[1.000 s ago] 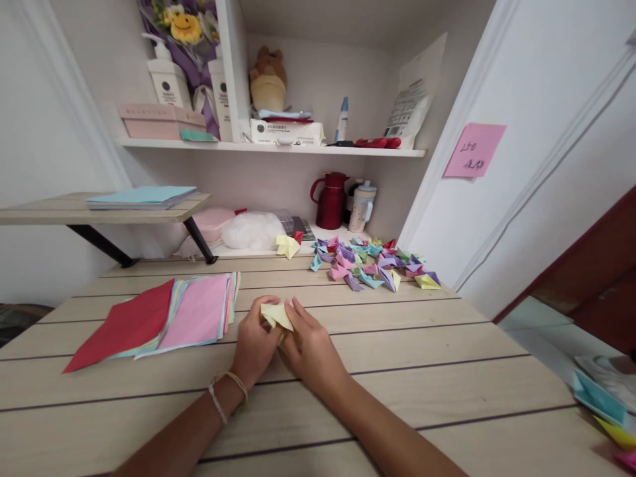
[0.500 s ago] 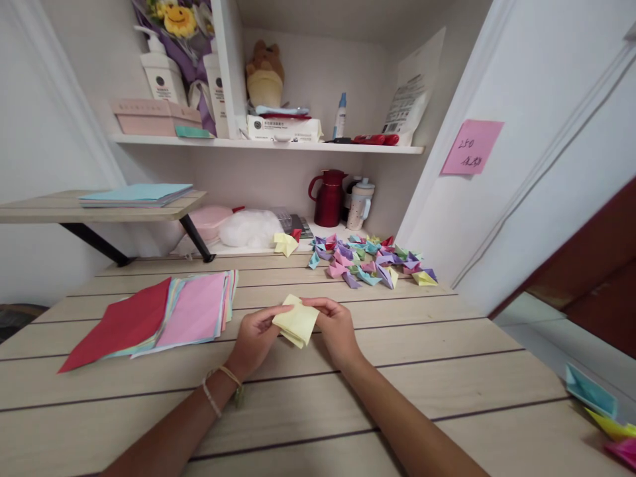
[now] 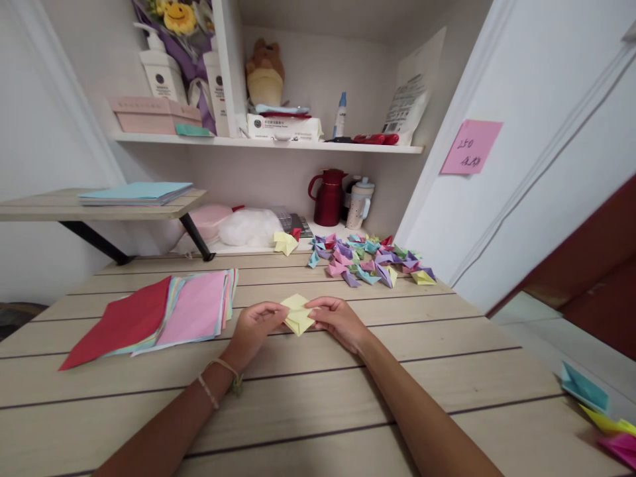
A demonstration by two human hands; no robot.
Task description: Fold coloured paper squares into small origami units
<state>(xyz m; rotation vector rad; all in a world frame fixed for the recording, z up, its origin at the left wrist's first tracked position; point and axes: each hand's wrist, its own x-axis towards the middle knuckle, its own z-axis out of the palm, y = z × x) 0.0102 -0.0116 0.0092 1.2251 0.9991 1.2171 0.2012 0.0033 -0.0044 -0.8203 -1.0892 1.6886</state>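
A pale yellow folded paper [image 3: 298, 314] is held in a diamond shape just above the slatted table [image 3: 308, 404]. My left hand [image 3: 259, 326] pinches its left corner between thumb and fingers. Its right corner is gripped the same way by my right hand [image 3: 338, 322]. Creases and layered flaps show on the paper's face. Beyond my hands lies a spread of small folded paper boats [image 3: 368, 262] in several colours. A yellow folded paper piece [image 3: 285, 243] with a red one behind it sits to their left.
Fanned sheets of coloured paper [image 3: 149, 315] lie at the left, below a small raised shelf [image 3: 99, 212] with blue paper [image 3: 136, 192] on it. A red jug [image 3: 328, 197] and a cup [image 3: 360, 204] stand at the back. Folded papers [image 3: 585, 387] show at the lower right.
The yellow paper has turned from a tilted square to a diamond, showing its folded face. Both hands have shifted their hold to its left and right corners.
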